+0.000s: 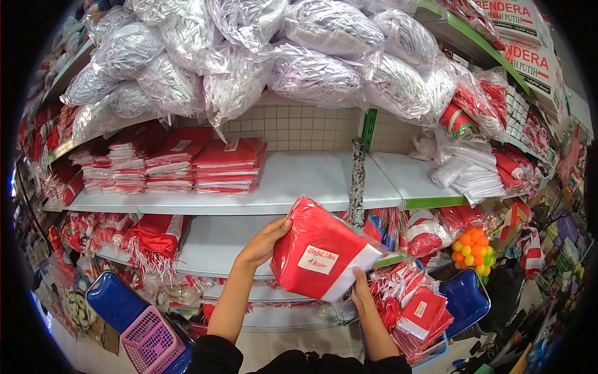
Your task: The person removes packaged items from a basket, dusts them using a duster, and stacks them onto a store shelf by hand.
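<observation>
A red and white cloth packet (311,246) in clear plastic, with a handwritten white label, is held tilted in front of the shelves. My left hand (269,242) grips its upper left edge, the fingers partly behind it. At its lower right corner, my right hand (360,288) holds the white part with the thumb in front. Close to my right hand, a blue basket (441,350) holds similar red and white packets (425,313). Stacks of folded red and white packets (229,163) lie on the middle shelf (299,181) at the left.
Bags of white strips (324,71) fill the upper shelf. A tinsel-wrapped post (357,181) stands between shelf sections. Orange and yellow balls (473,249) hang at the right. A pink basket (148,340) sits at the lower left. White rolls (467,165) lie on the right shelf.
</observation>
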The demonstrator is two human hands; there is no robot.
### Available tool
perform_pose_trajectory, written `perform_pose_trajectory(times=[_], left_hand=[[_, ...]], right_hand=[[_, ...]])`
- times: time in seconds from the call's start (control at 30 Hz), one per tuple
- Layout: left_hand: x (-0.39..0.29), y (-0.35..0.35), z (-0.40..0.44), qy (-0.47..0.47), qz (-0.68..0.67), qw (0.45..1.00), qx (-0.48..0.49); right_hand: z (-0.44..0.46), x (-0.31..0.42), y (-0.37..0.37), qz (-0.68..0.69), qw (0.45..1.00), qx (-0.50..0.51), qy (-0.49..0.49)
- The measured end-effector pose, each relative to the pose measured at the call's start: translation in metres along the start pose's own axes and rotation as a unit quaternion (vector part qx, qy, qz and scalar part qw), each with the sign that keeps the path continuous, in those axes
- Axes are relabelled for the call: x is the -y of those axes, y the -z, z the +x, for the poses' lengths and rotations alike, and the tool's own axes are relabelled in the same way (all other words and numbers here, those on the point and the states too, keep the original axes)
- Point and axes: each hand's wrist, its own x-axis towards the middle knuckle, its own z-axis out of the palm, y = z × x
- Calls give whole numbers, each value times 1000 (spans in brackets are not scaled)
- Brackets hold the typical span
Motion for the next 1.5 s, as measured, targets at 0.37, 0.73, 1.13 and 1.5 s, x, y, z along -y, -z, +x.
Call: perform_pose_trajectory(times=[0.37,0.73,1.13,1.5], left_hand=[[52,9,-7,-60,347,936,-27],[47,-50,-4,15,-14,994,109],[16,48,44,7,-216,976,-36],[1,15,24,-14,-168,954,-247]], right_hand=[[-42,94,-76,-23,998,-54,25],[-34,53,-118,-144,978,125,80],[-48,-23,-63,-614,763,-26,200],[-44,1,-59,-689,711,-28,138]])
